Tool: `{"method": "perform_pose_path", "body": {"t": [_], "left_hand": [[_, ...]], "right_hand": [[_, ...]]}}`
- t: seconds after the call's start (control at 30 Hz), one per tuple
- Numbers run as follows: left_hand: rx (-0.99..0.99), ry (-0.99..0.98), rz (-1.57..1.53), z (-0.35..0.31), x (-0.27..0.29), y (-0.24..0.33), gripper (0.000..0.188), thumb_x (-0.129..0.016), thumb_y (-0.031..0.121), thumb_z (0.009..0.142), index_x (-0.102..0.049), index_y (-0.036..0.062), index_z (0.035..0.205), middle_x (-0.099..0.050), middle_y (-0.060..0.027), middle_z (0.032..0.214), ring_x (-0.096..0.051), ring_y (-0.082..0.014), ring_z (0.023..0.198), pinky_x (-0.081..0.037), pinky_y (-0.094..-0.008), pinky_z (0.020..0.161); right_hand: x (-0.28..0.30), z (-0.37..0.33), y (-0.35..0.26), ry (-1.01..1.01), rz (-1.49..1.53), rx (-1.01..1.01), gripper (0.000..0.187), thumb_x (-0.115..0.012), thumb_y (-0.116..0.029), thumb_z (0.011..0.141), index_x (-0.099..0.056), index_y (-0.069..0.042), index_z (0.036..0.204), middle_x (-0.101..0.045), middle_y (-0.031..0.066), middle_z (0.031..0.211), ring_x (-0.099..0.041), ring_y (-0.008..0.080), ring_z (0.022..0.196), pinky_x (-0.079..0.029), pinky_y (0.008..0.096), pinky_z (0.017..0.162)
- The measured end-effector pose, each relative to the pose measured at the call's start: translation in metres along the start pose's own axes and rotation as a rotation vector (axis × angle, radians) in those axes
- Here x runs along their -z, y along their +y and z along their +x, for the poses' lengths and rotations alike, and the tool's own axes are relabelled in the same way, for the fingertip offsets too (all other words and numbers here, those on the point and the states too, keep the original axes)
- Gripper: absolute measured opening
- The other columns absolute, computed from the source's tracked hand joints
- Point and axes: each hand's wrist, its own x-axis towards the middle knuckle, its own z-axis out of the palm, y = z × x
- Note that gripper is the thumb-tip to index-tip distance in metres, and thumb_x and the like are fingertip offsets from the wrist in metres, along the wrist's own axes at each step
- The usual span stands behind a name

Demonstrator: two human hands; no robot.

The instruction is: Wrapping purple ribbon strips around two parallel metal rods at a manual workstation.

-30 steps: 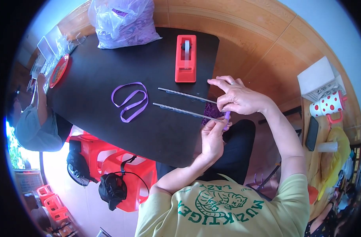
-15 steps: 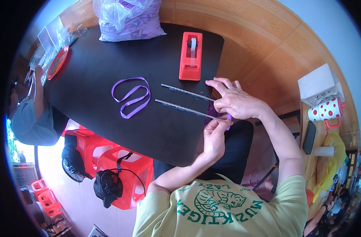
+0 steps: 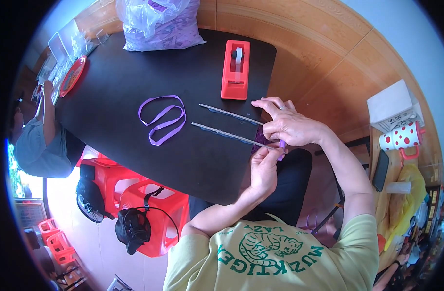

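Two thin, twisted metal rods (image 3: 227,133) stick out side by side over the right edge of the black table (image 3: 110,87). At the near end of the lower rod, my left hand (image 3: 264,169) pinches a short piece of purple ribbon (image 3: 282,144). My right hand (image 3: 297,127) lies just above it, thumb and fingers closed at the same ribbon, its index finger stretched toward the table edge. The fingers hide most of the ribbon and the rod ends. A flat purple ribbon loop (image 3: 167,120) lies on the table left of the rods.
A red tape dispenser (image 3: 235,72) stands beyond the rods, near a plastic bag of purple pieces (image 3: 159,29). A red plate (image 3: 72,76) lies at the far left, by another person's arm (image 3: 48,106). Red stools (image 3: 154,237) with black bags stand left of me.
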Motion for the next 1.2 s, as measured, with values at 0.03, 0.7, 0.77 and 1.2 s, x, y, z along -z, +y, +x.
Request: {"method": "perform_pose_path", "body": {"t": [0.03, 0.7, 0.77, 1.2], "left_hand": [[0.01, 0.01, 0.002, 0.0, 0.0, 0.0, 0.01, -0.058, 0.0, 0.085, -0.066, 0.0025, 0.089, -0.064, -0.0048, 0.084, -0.062, -0.0161, 0.081, -0.047, -0.0296, 0.079], [0.015, -0.019, -0.039, -0.001, 0.0, 0.003, 0.009, -0.058, -0.001, 0.085, -0.066, 0.0, 0.085, -0.067, -0.0123, 0.094, -0.064, -0.0189, 0.083, -0.049, -0.0303, 0.082], [0.027, -0.018, -0.037, -0.001, 0.0, 0.003, 0.009, -0.058, -0.001, 0.085, -0.066, 0.0001, 0.084, -0.067, -0.0126, 0.094, -0.064, -0.0191, 0.083, -0.049, -0.0307, 0.082], [-0.034, -0.033, -0.006, -0.002, -0.001, 0.002, 0.01, -0.059, 0.0, 0.085, -0.066, 0.0014, 0.092, -0.067, -0.0092, 0.086, -0.063, -0.0163, 0.082, -0.049, -0.0286, 0.08]], "right_hand": [[0.0, 0.0, 0.0, 0.001, 0.0, 0.001, 0.013, -0.066, -0.007, 0.073, -0.057, -0.008, 0.064, -0.029, 0.0134, 0.146, -0.021, 0.0343, 0.137, -0.027, 0.0514, 0.101], [-0.012, -0.034, 0.021, 0.276, 0.419, 0.067, 0.009, -0.067, -0.006, 0.08, -0.062, -0.012, 0.076, -0.027, 0.0097, 0.149, -0.025, 0.0298, 0.135, -0.02, 0.0472, 0.109], [-0.008, -0.041, 0.02, 0.308, 0.481, 0.05, 0.009, -0.067, -0.006, 0.081, -0.062, -0.012, 0.077, -0.028, 0.0098, 0.149, -0.025, 0.0298, 0.135, -0.019, 0.0461, 0.11], [-0.001, -0.055, 0.004, 0.312, 0.047, 0.029, 0.022, -0.062, 0.005, 0.072, -0.067, -0.014, 0.082, -0.031, 0.0086, 0.147, -0.027, 0.0327, 0.134, -0.026, 0.0466, 0.104]]}}
